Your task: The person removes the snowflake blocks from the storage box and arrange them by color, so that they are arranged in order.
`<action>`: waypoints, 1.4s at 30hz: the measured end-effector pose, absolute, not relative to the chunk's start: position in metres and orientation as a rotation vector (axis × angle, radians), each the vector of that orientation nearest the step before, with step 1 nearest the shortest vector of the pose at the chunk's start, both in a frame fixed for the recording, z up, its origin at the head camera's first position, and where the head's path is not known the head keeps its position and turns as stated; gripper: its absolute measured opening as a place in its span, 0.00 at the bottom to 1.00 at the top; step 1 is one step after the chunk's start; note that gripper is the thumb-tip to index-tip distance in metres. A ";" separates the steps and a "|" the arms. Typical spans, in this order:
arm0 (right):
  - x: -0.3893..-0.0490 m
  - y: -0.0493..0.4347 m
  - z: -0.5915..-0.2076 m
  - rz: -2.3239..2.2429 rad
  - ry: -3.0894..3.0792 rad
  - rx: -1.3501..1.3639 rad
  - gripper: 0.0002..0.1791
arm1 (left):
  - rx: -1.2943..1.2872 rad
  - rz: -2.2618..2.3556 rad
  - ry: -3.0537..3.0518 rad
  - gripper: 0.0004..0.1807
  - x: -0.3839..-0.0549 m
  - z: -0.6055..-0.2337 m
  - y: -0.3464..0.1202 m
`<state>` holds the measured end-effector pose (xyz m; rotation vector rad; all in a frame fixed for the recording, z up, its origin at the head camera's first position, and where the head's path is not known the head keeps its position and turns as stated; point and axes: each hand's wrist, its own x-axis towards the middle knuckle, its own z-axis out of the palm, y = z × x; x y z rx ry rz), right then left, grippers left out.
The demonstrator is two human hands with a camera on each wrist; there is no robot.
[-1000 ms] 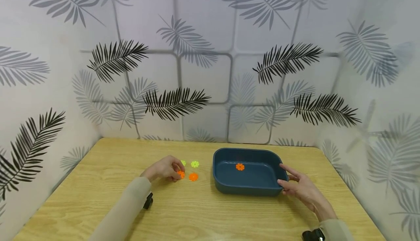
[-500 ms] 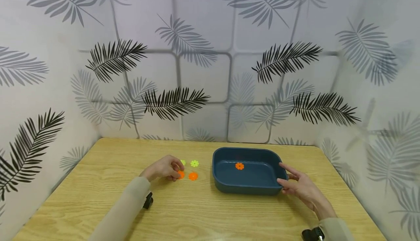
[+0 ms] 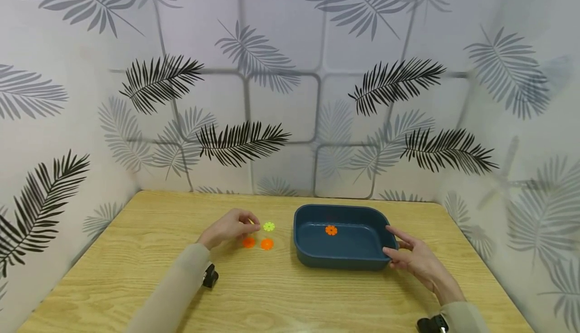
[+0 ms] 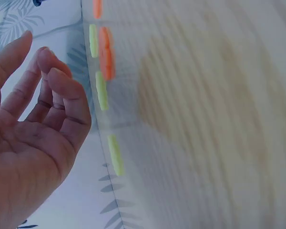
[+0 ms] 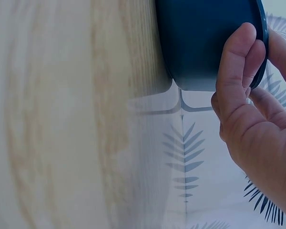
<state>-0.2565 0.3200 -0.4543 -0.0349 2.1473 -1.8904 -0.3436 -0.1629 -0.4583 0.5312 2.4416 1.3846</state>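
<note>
Your left hand [image 3: 228, 228] hovers just above the counter [image 3: 136, 272], fingers loosely curled, nothing in the palm as the left wrist view [image 4: 33, 129] shows it. Fingertips sit close to a yellow-green flower disc [image 3: 269, 226]; a second pale disc at the fingertips [image 3: 251, 220] is mostly hidden, so contact there cannot be told. Two orange flower discs [image 3: 248, 242] [image 3: 267, 244] lie side by side on the wood, just in front of that hand and apart from it.

Your right hand [image 3: 414, 257] grips the right end of the blue tray [image 3: 344, 262], thumb on the outer wall, fingers at the rim [image 5: 243, 52]. One orange disc [image 3: 331, 230] lies inside the tray, on its floor.
</note>
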 end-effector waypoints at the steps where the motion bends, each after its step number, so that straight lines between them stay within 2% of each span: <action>1: -0.256 0.320 -0.454 -1.889 2.148 -0.033 0.46 | 0.526 1.398 2.443 0.13 -0.344 -0.457 -0.160; 13: -0.256 0.320 -0.455 -1.876 2.172 -0.035 0.45 | 0.555 1.506 2.452 0.15 -0.349 -0.450 -0.121; 21: -0.257 0.319 -0.455 -1.891 2.158 -0.036 0.45 | 0.572 1.619 2.442 0.09 -0.349 -0.445 -0.087; 32: -0.258 0.319 -0.456 -1.887 2.157 -0.031 0.45 | 0.607 1.700 2.437 0.06 -0.347 -0.439 -0.044; 42: -0.257 0.319 -0.455 -1.879 2.177 -0.020 0.46 | 0.593 1.702 2.554 0.06 -0.345 -0.434 -0.026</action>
